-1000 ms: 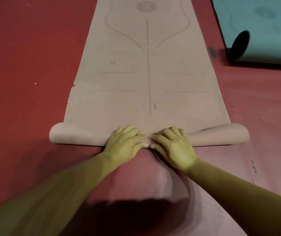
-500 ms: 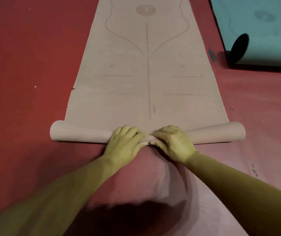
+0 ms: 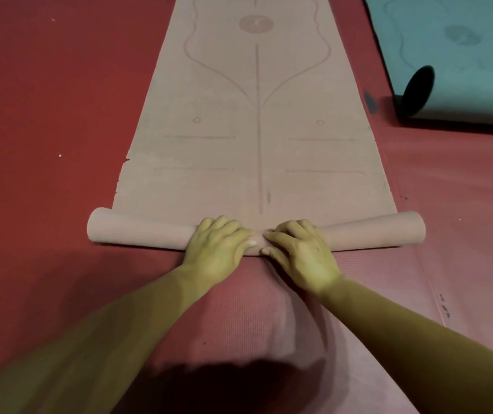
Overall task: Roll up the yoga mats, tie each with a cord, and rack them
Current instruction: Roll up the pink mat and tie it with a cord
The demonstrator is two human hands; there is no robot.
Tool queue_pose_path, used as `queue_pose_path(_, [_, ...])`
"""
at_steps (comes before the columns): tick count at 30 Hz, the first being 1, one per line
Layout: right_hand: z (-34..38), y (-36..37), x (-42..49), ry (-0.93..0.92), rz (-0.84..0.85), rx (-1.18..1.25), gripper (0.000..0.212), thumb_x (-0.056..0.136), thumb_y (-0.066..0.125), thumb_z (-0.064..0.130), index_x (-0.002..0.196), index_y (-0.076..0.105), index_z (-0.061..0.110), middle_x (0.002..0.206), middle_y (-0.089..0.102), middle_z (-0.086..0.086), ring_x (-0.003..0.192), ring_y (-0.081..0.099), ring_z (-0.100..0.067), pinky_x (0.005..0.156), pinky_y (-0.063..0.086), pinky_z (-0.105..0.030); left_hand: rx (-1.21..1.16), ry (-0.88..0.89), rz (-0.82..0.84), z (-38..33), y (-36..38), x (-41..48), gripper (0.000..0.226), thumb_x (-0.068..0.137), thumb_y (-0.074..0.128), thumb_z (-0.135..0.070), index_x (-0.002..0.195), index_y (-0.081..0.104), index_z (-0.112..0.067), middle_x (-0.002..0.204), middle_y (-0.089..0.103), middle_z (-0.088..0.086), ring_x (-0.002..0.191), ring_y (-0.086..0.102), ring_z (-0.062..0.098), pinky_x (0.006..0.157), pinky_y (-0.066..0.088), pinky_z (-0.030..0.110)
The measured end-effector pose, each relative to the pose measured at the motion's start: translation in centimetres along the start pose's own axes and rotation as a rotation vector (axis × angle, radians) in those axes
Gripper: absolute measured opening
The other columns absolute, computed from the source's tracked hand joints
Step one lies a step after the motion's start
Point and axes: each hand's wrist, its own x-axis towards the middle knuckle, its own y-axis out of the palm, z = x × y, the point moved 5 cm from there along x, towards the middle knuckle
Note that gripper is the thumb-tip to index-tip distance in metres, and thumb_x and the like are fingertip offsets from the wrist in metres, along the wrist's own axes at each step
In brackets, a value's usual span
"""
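A beige yoga mat (image 3: 257,121) with printed alignment lines stretches away from me on the red floor. Its near end is wound into a thin roll (image 3: 137,230) lying crosswise. My left hand (image 3: 217,249) and my right hand (image 3: 302,252) sit side by side on the middle of the roll, fingers curled over its top and thumbs tucked against its near side. Both ends of the roll stick out past my hands. No cord or rack is in view.
A teal mat (image 3: 454,55), partly rolled with a dark open end (image 3: 418,89), lies at the upper right. Red floor matting (image 3: 45,115) surrounds everything, with a seam (image 3: 430,282) at the right. My shadow falls on the floor at the bottom.
The roll has tightened and advanced slightly away from me; its right end, loose and flared before, is now a neater tube. Both hands stayed on its middle.
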Motion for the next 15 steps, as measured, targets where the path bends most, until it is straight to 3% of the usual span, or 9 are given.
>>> queue_pose_path(4, [-0.6,0.3,0.9,0.022,0.032,0.034,0.04,0.095,0.052,0.052,0.107,0.076,0.022,0.099,0.067,0.006,0.089,0.06,-0.025,0.079,0.051,-0.04,0.074,0.064,-0.027,-1.1,-0.6,-0.4,0.029,0.096,0.05,-0.038,0.114,0.067,-0.023,0.104,0.064,-0.004,0.091,0.057,0.022,0.079,0.042,0.039])
queue_pose_path(10, [-0.8,0.4,1.6,0.006,0.041,0.004,0.041,0.095,0.051,0.054,0.105,0.077,0.023,0.096,0.067,0.006,0.085,0.061,-0.025,0.074,0.052,-0.04,0.054,-0.012,-0.028,-0.7,-0.1,-0.1,0.028,0.098,0.05,-0.042,0.104,0.072,-0.026,0.099,0.064,-0.009,0.086,0.055,0.023,0.074,0.042,0.038])
queue_pose_path(15, [-1.1,-0.4,1.1,-0.021,0.042,-0.029,0.045,0.093,0.054,0.059,0.115,0.073,0.026,0.105,0.064,0.009,0.099,0.054,-0.017,0.089,0.036,-0.032,0.037,-0.027,-0.044,-0.2,0.0,0.3,0.029,0.098,0.049,-0.042,0.102,0.073,-0.027,0.097,0.065,-0.01,0.083,0.053,0.022,0.074,0.036,0.034])
